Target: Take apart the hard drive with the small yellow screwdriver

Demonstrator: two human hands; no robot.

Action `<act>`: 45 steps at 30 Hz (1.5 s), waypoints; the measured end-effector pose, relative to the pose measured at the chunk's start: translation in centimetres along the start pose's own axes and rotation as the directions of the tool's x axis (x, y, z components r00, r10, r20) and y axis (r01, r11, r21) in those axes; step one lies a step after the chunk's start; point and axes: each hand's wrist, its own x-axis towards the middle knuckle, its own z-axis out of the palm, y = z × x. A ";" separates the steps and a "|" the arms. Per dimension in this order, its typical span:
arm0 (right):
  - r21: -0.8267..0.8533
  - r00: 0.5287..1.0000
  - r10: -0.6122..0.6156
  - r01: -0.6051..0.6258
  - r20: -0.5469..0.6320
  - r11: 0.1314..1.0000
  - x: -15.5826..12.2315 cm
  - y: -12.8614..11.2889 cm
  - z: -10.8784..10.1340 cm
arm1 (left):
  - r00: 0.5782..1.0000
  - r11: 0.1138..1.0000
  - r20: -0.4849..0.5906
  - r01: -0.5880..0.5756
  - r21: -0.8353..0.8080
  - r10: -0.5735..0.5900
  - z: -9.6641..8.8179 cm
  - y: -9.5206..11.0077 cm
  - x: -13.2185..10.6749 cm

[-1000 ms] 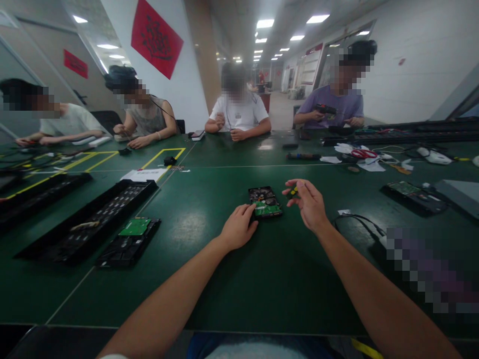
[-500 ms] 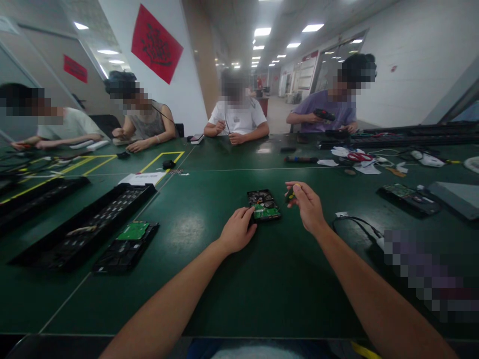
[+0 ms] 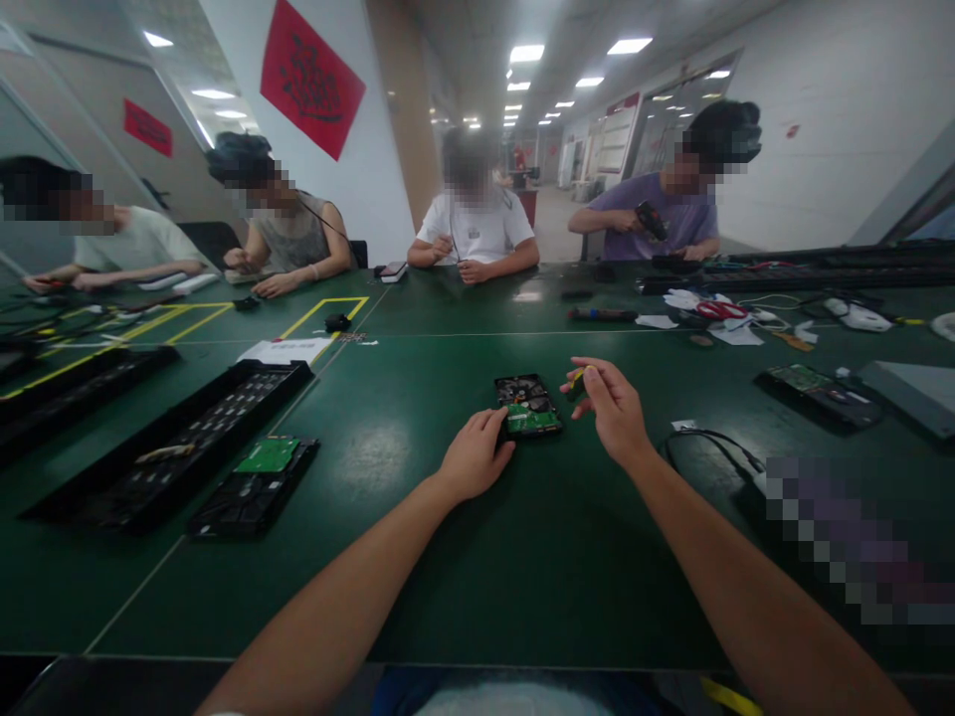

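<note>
A black hard drive (image 3: 531,420) with a green circuit board lies flat on the green table in front of me. My left hand (image 3: 476,452) rests on the table at the drive's left side, fingertips and thumb against its near left corner, bracing it. Just right of the drive, my right hand (image 3: 608,406) is raised above the table. Its thumb and fingers pinch a small yellow-and-black tool (image 3: 576,386); the exact kind is too small to make out. The tool is apart from the drive.
Another drive-like unit with a green board (image 3: 258,482) lies at left beside a long black tray (image 3: 186,438). At right are another board unit (image 3: 817,393), a grey box (image 3: 914,398) and a black cable (image 3: 716,438). Several people sit across the table, one holding a power drill (image 3: 652,221).
The yellow-and-black tool has turned slightly in my right fingers. My left hand stays at the drive. Across the table, the person with the drill has tilted it.
</note>
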 end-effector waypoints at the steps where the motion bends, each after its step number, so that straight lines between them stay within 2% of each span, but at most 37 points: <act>1: -0.050 1.000 -0.025 0.024 -0.007 0.998 -0.1 0.1 0.0 | 1.000 1.000 -0.005 0.009 -0.013 -0.009 0.0 0.0 0.0; 3: -0.116 0.998 -0.060 0.059 -0.008 0.991 -0.2 0.3 0.1 | 1.000 0.999 -0.016 0.024 -0.032 -0.025 0.0 -0.1 0.1; 5: -0.112 0.998 -0.068 0.068 -0.002 0.991 -0.2 0.4 0.3 | 0.999 0.999 -0.026 0.032 -0.034 -0.033 0.0 0.0 0.1; 13: 0.073 0.998 0.042 -0.039 -0.040 0.997 0.2 0.6 0.1 | 0.999 1.000 -0.041 0.010 -0.017 -0.011 0.0 0.1 0.3; 16: 0.125 0.997 0.073 -0.072 -0.003 0.990 0.5 0.7 -0.3 | 0.999 1.000 -0.048 0.009 -0.013 -0.009 0.0 0.1 0.5; 25: -0.054 1.000 0.010 -0.009 0.013 0.999 1.0 -0.7 -0.4 | 0.996 1.000 -0.085 0.021 -0.010 -0.022 0.2 -0.4 0.9; 30: -0.036 0.999 0.038 -0.037 0.020 0.999 1.8 -0.8 -0.3 | 0.996 1.000 -0.091 0.011 0.010 -0.010 0.3 -0.8 1.3; 38: 0.035 0.982 0.164 -0.169 0.097 0.985 3.0 -0.8 -1.0 | 0.995 0.999 -0.094 -0.014 0.035 0.017 0.2 -0.1 1.0; 42: 0.029 0.970 0.183 -0.190 0.159 0.981 3.2 -0.8 -1.6 | 0.995 0.999 -0.098 -0.017 0.043 0.022 0.4 -0.3 1.0; 45: 0.012 0.986 0.144 -0.145 0.085 0.989 3.0 -0.3 -1.8 | 0.995 0.998 -0.090 -0.032 0.044 0.036 0.7 -0.6 1.0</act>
